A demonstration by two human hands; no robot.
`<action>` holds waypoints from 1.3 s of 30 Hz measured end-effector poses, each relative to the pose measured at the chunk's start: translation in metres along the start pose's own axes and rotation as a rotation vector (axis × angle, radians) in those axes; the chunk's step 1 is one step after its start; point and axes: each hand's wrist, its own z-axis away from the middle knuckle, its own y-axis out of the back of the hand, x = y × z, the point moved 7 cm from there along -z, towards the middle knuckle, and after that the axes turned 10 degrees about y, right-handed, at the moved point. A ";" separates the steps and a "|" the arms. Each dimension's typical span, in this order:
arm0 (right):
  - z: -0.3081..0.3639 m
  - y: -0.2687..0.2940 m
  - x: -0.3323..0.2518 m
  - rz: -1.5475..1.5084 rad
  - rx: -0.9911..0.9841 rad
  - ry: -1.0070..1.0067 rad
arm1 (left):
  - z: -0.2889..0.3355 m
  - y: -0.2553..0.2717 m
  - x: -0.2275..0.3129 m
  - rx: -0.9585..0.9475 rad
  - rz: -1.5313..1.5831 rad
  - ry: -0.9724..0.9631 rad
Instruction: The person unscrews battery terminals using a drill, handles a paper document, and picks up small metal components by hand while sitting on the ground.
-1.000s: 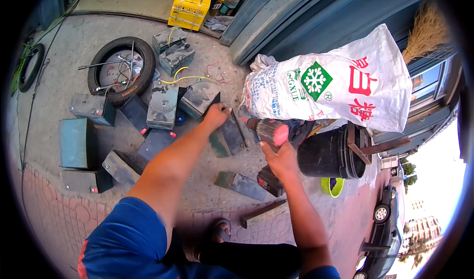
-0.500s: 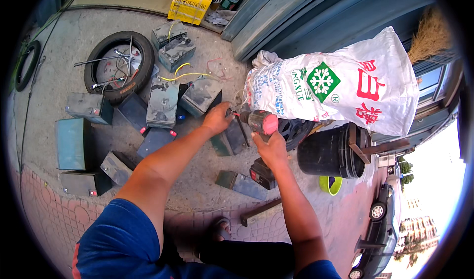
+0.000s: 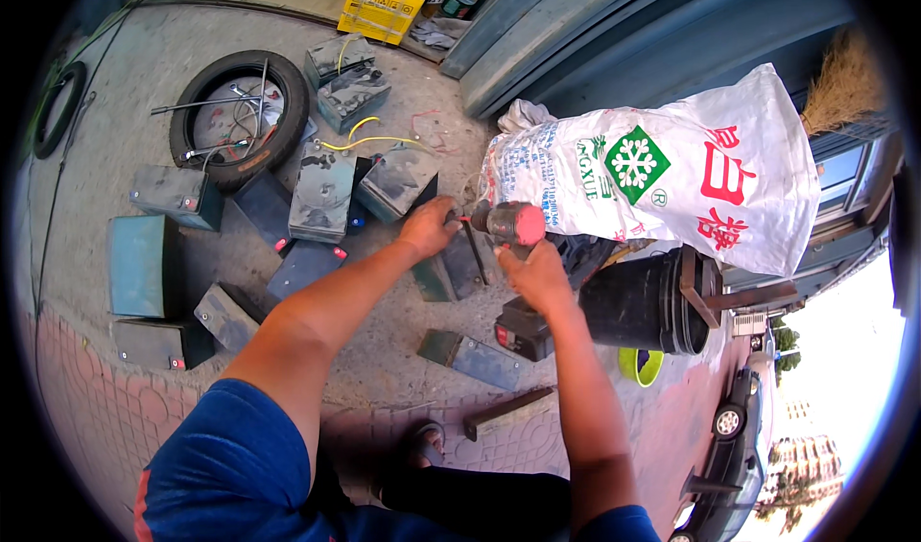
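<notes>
Stretched forward, the right hand (image 3: 539, 278) grips the drill (image 3: 516, 223); the left hand (image 3: 429, 227) curls near its tip, contents unclear.

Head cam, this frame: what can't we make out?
All head view:
Dark piece at the left hand: too small, partly covered by fingers.
Drill grip: mostly behind the right hand.
White sack interior: hidden by its sides.
Dark car: cut off at the lower edge.
</notes>
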 end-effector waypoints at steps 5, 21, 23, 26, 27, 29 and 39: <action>-0.064 0.018 -0.057 0.056 -0.291 -0.073 | 0.002 0.011 -0.003 -0.027 -0.013 0.050; -0.076 0.011 -0.038 -0.151 -0.347 -0.293 | 0.001 0.012 0.017 -0.127 -0.035 0.128; -0.072 0.012 -0.038 -0.182 -0.305 -0.267 | 0.001 0.011 0.019 -0.134 -0.026 0.150; -0.073 0.010 -0.053 -0.186 -0.309 -0.262 | -0.001 0.013 0.010 -0.148 -0.044 0.163; -0.073 0.010 -0.055 -0.173 -0.313 -0.252 | -0.001 0.011 0.009 -0.159 -0.052 0.158; -0.077 0.006 -0.048 -0.208 -0.326 -0.287 | -0.001 0.012 0.005 -0.135 -0.056 0.152; -0.068 0.004 -0.030 -0.217 -0.301 -0.313 | 0.006 0.019 0.026 -0.251 -0.084 0.218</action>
